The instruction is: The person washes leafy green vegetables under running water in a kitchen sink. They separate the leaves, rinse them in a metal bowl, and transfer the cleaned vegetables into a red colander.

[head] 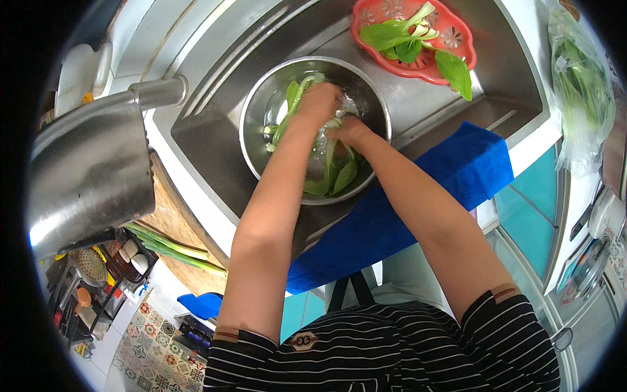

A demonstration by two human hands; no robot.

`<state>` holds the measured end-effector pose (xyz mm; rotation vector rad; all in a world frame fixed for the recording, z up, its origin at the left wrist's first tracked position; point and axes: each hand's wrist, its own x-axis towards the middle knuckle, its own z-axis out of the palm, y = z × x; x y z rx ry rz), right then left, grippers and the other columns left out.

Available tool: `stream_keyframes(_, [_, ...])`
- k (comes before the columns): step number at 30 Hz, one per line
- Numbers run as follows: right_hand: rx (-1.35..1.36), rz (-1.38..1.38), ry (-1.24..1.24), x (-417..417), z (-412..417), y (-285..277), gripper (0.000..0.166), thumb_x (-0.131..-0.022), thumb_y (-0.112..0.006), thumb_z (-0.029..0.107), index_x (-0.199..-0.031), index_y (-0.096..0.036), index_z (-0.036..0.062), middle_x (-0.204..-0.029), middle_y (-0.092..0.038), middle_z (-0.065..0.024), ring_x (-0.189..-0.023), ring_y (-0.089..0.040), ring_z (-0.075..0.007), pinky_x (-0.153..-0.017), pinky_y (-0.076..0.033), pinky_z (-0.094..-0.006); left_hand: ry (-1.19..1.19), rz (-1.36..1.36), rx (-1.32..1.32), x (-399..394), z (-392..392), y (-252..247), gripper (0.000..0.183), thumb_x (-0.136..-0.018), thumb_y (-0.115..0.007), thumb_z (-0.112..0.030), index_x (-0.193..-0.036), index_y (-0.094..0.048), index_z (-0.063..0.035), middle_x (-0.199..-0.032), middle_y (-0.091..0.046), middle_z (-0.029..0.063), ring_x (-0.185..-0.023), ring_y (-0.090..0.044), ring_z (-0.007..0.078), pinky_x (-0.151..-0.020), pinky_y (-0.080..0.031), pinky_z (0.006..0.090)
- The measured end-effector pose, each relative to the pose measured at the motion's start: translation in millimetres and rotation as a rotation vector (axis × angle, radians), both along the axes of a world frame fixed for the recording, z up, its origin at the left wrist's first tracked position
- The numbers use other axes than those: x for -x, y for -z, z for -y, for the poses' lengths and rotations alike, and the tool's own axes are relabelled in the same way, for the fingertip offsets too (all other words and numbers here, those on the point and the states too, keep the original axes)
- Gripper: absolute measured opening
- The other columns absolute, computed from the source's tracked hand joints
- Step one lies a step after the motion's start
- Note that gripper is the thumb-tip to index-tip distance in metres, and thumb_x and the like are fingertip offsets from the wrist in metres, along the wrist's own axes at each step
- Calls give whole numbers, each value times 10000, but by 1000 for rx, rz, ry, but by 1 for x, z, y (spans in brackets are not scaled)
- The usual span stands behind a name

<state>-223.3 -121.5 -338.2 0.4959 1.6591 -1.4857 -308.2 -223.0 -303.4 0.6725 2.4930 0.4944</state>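
Observation:
Both of my hands are inside a round stainless steel bowl (243,117) of water, which stands in the sink. My right hand (351,131) grips the pale stem end of a leafy green vegetable (345,177), whose leaves hang down toward the near wall of the bowl. Close beside it, my left hand (321,102) is bent down over the water; its fingertips are hidden and slightly blurred, so its grip cannot be made out. Another leafy green stalk (280,131) lies along the bowl's left side, next to my left wrist. Small stem pieces (270,146) sit near it.
A red plastic colander (468,46) with leafy greens (392,36) sits at the sink's far right. A blue cloth (357,245) covers the front edge. Left are a wooden cutting board (169,196), scallions (171,247) and a large metal faucet-like fixture (93,171). Bagged greens (580,88) lie right.

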Motion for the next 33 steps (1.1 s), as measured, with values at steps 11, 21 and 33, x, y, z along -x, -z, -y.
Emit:
stream_keyframes(11, [728,320,823,28,-11,-33,175,-807,-591,155,-950,-546,63,-793,-609,-101,-653,-594,-191,-603,-512,-331,-658,-470,-416,-77,19,-54,96,-740,-627,-5,-828,-599,-30,-791,-588,90,-627,-578,170,-601,-467,274])
stream_keyframes(21, [668,220,680,25,-7,-33,253,-785,-634,137,-1012,-532,90,-893,-604,-92,-768,-592,-199,-658,-507,-316,-1125,205,-722,-91,33,-31,186,-751,-635,20,-933,-603,4,-843,-574,35,-747,-549,105,-676,-458,206])
stream_keyframes(33, [863,177,569,32,-10,-55,318,-761,-635,75,-1058,-525,106,-912,-585,-81,-793,-582,-197,-674,-511,-330,-1212,1590,-1773,-88,46,-44,124,-884,-496,-165,-965,-488,-71,-755,-415,-15,-612,-409,62,-456,-374,142])
